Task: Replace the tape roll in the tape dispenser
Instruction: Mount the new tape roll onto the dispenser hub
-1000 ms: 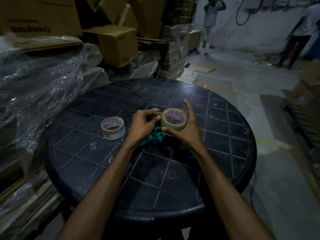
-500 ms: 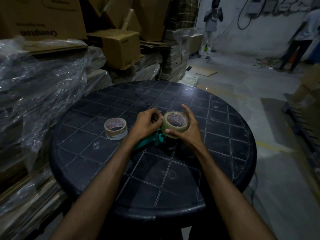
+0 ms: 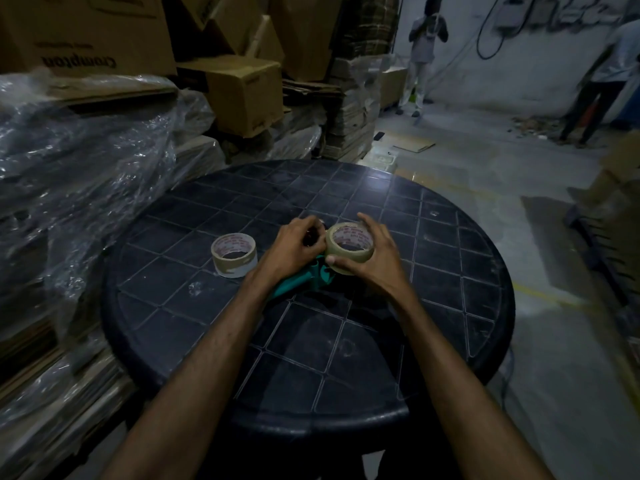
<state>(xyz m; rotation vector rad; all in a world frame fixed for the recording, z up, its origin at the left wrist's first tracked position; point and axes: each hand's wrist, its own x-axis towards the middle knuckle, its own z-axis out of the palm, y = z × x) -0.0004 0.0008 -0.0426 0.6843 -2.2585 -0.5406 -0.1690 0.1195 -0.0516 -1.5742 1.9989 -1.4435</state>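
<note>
A tan tape roll (image 3: 349, 247) sits on top of a teal tape dispenser (image 3: 304, 282) in the middle of the round black table (image 3: 311, 375). My right hand (image 3: 374, 261) wraps around this roll from the right side. My left hand (image 3: 294, 247) is closed on the dispenser's front part just left of the roll, and it hides most of the dispenser. A second, thinner tape roll (image 3: 234, 253) with a white core lies flat on the table to the left of my left hand.
Plastic-wrapped stacks (image 3: 79, 161) and cardboard boxes (image 3: 239, 91) crowd the table's left and far side. Open concrete floor (image 3: 485, 174) lies to the right. Two people (image 3: 424, 53) stand far back by the wall. More boxes (image 3: 620, 202) sit at the right edge.
My hands and the roll stay together on the dispenser. My right fingers have curled further over the roll's top edge. The camera has shifted slightly.
</note>
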